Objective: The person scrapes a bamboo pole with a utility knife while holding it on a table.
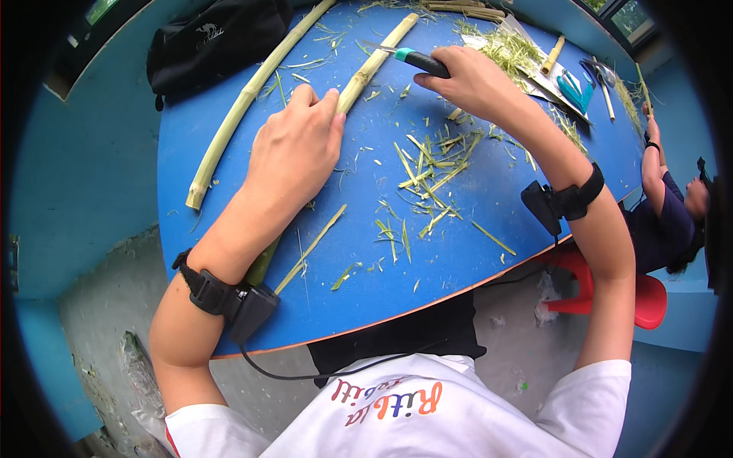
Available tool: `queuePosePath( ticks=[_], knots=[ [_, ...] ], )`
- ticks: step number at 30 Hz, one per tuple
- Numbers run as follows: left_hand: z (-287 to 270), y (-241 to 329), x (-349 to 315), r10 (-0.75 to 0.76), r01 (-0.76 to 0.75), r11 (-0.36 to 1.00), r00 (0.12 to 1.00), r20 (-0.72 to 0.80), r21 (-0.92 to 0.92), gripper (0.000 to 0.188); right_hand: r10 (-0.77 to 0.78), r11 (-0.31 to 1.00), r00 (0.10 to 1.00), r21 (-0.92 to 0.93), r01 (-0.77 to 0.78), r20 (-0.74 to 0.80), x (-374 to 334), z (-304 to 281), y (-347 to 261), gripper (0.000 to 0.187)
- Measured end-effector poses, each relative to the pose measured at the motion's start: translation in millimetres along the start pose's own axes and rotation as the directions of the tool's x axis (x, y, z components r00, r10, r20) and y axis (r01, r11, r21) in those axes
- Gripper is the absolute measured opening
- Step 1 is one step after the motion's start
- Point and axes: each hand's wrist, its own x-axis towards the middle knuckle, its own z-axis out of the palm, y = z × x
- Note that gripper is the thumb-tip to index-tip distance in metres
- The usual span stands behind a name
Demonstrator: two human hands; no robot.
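Observation:
My left hand (294, 145) is closed around the lower end of a pale green jointed cane stalk (372, 67), pressing it on the blue table. The stalk slants away from me to the far right. My right hand (477, 80) grips a knife (422, 62) with a black and teal handle. Its thin blade points left and lies across the upper part of the stalk; whether it cuts in cannot be told. A second, longer cane stalk (248, 95) rests to the left of my left hand. Green shavings (435, 172) are scattered below my right hand.
A black bag (217, 49) lies at the table's far left. Shavings are heaped on a pale sheet (527, 57) at far right, near a teal tool (574, 91). Another person (664, 191) holds a thin stalk at the right, by a red stool (649, 300). A cable hangs from my left wrist strap.

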Motion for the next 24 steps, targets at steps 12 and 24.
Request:
queuePosePath(
  ticks=[12,24],
  knots=[
    [0,-15,4,0.013,-0.012,0.998,1.0,-0.026,0.064,0.025,-0.024,0.995,0.995,-0.096,0.033,0.094,-6,19,-26,0.03],
    [9,-12,1,0.047,-0.041,0.996,0.996,-0.078,0.078,0.023,-0.002,0.986,0.998,-0.167,0.013,0.066,12,25,-26,0.022]
  ],
)
